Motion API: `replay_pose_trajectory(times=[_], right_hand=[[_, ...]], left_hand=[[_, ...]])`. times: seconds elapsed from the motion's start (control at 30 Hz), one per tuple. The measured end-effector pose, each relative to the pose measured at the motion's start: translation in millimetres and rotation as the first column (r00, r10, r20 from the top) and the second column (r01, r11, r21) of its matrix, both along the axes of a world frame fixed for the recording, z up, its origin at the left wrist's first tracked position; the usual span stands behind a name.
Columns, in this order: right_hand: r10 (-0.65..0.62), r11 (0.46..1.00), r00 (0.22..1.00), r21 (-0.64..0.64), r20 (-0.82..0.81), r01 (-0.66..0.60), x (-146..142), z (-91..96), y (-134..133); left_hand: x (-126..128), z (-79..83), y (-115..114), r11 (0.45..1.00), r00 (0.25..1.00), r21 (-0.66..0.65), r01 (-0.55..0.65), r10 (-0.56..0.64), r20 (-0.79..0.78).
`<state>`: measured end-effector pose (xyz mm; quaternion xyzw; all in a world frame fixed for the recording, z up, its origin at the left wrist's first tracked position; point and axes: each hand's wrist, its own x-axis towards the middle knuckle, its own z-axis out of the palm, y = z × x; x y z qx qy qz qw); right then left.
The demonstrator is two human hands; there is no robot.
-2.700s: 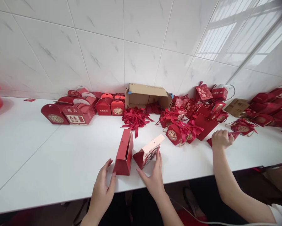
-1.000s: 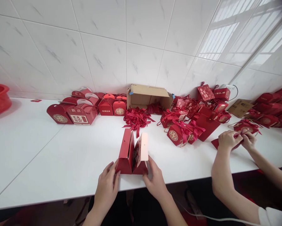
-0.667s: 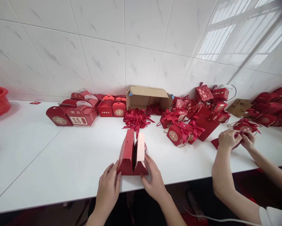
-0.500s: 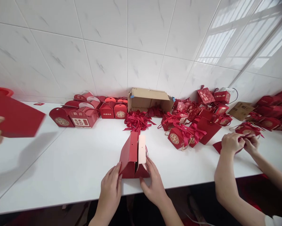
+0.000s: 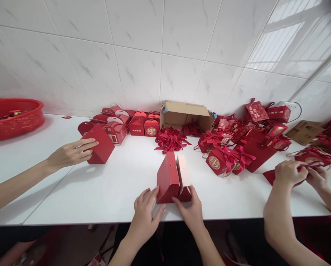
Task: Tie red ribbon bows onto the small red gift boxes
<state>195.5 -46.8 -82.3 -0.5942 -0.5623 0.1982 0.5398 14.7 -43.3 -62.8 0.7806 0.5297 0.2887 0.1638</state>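
Since the earlier frame, the left hand's thumb has been swung away from the near red box, and a third red box [image 5: 100, 146] has been carried in from the left by a co-worker's hand [image 5: 74, 153]. Near red box [image 5: 167, 179] and pale-topped box [image 5: 184, 171] are stood upright side by side, close to the table's front edge. Tops are parted by a narrow gap; contact at the bases cannot be told. Left hand [image 5: 146, 215]: fingers loosely spread, tips laid at the near box's left side, nothing gripped. Right hand [image 5: 191, 212]: half-bent, fingers set along the pale-topped box's right side, thumb at the front; firmness of grip cannot be told. Wide stretch of white table [image 5: 121, 192] is seen leftward; rightward room is bounded by bow-tied boxes [image 5: 215, 162]. Behind, ribbons [image 5: 171, 139] are heaped before a cardboard box [image 5: 186, 108].
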Motion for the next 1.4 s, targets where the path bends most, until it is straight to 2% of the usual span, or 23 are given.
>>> replay_pose_trajectory(times=[0.13, 0.2, 0.23, 0.27, 0.3, 0.33, 0.37, 0.4, 0.5, 0.6, 0.67, 0.73, 0.8, 0.87, 0.9, 1.0, 1.1, 1.23, 1.4], right_hand=[[-0.053, 0.995, 0.997, 0.09, 0.061, 0.047, 0, 3.8, 3], [-0.085, 0.991, 0.994, 0.11, 0.062, 0.078, -2, 4.6, 4], [-0.092, 0.99, 0.994, 0.109, 0.051, 0.086, -3, 4.7, 4], [-0.089, 0.991, 0.995, 0.102, 0.041, 0.084, -3, 4.5, 4], [-0.078, 0.993, 0.996, 0.095, 0.035, 0.074, -4, 4.3, 4], [-0.068, 0.994, 0.997, 0.091, 0.03, 0.065, -4, 4.2, 4], [-0.059, 0.994, 0.998, 0.088, 0.026, 0.057, -4, 4.1, 4], [-0.054, 0.995, 0.998, 0.088, 0.023, 0.052, -4, 4.0, 4], [-0.058, 0.994, 0.998, 0.098, 0.014, 0.056, -4, 3.8, 4], [-0.069, 0.992, 0.998, 0.104, 0.004, 0.069, -4, 3.6, 5], [-0.078, 0.992, 0.997, 0.098, 0.004, 0.077, -4, 3.9, 6], [-0.07, 0.994, 0.997, 0.082, 0.019, 0.068, -6, 5.3, 8], [-0.042, 0.997, 0.998, 0.066, 0.039, 0.039, -11, 7.7, 10], [-0.017, 0.998, 0.999, 0.06, 0.051, 0.013, -17, 10.4, 13], [-0.01, 0.998, 0.999, 0.059, 0.052, 0.007, -19, 11.5, 15], [0.004, 0.999, 0.999, 0.05, 0.054, -0.006, -23, 12.3, 17], [-0.019, 1.0, 0.997, 0.025, 0.076, 0.017, -21, 8.6, 18], [-0.102, 0.994, 0.988, -0.018, 0.118, 0.104, -20, 2.2, 17], [-0.104, 0.993, 0.991, -0.047, 0.089, 0.108, -21, 5.2, 17]], left_hand=[[-17, 0.6, 13, 1.0, 1.0, 0.016, 0.024, -0.024, 0.011], [-40, 4.6, 33, 0.99, 0.989, 0.093, -0.104, 0.092, 0.118], [-55, 9.0, 47, 0.949, 0.945, 0.145, -0.278, 0.244, 0.216], [-72, 15.2, 63, 0.868, 0.861, 0.157, -0.471, 0.415, 0.294], [-90, 22.8, 80, 0.78, 0.772, 0.135, -0.611, 0.549, 0.321], [-108, 31.5, 98, 0.68, 0.674, 0.116, -0.724, 0.662, 0.327], [-125, 40.6, 115, 0.604, 0.601, 0.099, -0.791, 0.734, 0.316], [-141, 49.4, 131, 0.57, 0.564, 0.081, -0.818, 0.767, 0.305], [-172, 68.5, 167, 0.636, 0.617, -0.003, -0.772, 0.75, 0.238], [-174, 71.1, 175, 0.663, 0.641, -0.101, -0.742, 0.746, 0.182], [-158, 64.6, 161, 0.679, 0.663, -0.114, -0.725, 0.733, 0.151], [-130, 54.5, 134, 0.741, 0.729, -0.126, -0.66, 0.672, 0.134], [-93, 43.5, 100, 0.856, 0.839, -0.116, -0.504, 0.517, 0.166], [-59, 33.6, 70, 0.927, 0.899, -0.104, -0.36, 0.374, 0.227], [-46, 29.4, 59, 0.944, 0.913, -0.059, -0.326, 0.33, 0.238], [-30, 20.5, 44, 0.945, 0.902, -0.009, -0.328, 0.316, 0.294], [-43, 15.7, 48, 0.935, 0.867, -0.063, -0.348, 0.347, 0.359], [-67, 13.2, 57, 0.936, 0.836, -0.157, -0.315, 0.353, 0.42], [-69, 12.3, 52, 0.94, 0.818, -0.19, -0.284, 0.341, 0.463]])
